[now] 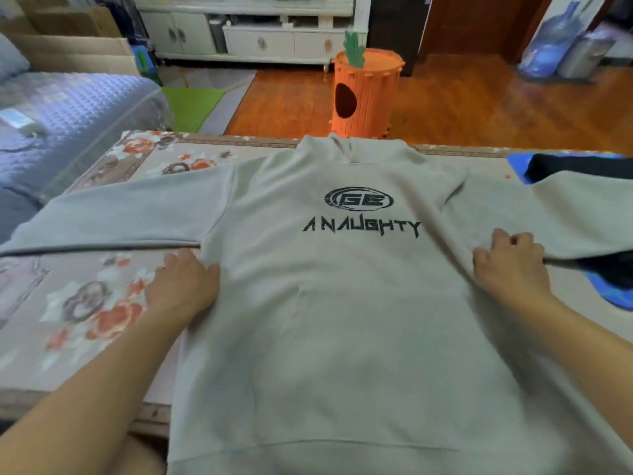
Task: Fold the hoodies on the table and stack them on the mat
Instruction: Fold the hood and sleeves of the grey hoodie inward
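The grey hoodie (342, 320) runs off the bottom edge at its hem and off both side edges at its cuffs, its right sleeve covers part of the blue mat (517, 166) and the black garment (582, 168), and its fabric hides the left hand's (183, 289) fingertips.

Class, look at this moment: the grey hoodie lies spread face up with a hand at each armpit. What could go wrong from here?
1. The right sleeve already lies over the dark garment on the blue mat; folding it in might drag that garment.
2. The left sleeve reaches the table edge and may slip off.
3. The hem of the grey hoodie overhangs the near edge, so the body could slide.
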Available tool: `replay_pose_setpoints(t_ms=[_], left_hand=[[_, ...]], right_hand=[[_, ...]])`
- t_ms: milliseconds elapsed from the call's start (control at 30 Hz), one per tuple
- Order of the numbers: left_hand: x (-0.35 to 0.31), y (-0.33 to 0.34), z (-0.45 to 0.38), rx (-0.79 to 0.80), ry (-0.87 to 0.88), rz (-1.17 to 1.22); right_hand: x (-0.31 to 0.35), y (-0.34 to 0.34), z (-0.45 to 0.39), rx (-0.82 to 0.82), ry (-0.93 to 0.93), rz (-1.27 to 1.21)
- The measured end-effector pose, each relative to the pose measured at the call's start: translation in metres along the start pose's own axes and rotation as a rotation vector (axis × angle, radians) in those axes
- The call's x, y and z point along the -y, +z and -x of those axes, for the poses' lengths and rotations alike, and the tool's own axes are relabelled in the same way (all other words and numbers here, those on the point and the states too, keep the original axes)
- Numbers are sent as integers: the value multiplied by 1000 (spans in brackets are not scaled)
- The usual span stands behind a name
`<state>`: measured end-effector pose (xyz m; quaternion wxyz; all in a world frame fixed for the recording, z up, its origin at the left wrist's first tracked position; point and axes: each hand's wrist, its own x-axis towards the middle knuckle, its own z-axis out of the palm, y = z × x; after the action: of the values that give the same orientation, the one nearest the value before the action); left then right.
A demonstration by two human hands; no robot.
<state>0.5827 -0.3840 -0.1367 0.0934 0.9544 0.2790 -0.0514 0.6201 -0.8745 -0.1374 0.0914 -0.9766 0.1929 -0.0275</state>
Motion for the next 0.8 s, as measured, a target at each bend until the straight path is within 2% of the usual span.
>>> replay_pose_setpoints(t_ms=[67,133,200,333,433,533,633,733,800], left_hand=[[-4,3,-3,6,-23,24],[-11,3,-9,7,10,32],[-9,-3,-19,-41,64,19],[26,-28,-58,-157,131,-62],[33,-35,-80,-38,103,-3],[29,-30,-82,22,86,54],[28,-24,-84,22,96,146],[20,-28,-94,-16,113,157],[11,-35,-108,-85,109,124]], right_hand=[[7,-7,4,-30,41,-29],[8,-9,4,24,79,-48],[2,-11,3,87,70,-51],[-1,-14,-4,110,7,-123],[8,-12,-7,160,5,-184],[14,-11,-10,67,38,-224],[12,-16,-20,-77,71,-41],[26,-22,-40,-35,139,188],[55,-23,-52,-99,140,339]])
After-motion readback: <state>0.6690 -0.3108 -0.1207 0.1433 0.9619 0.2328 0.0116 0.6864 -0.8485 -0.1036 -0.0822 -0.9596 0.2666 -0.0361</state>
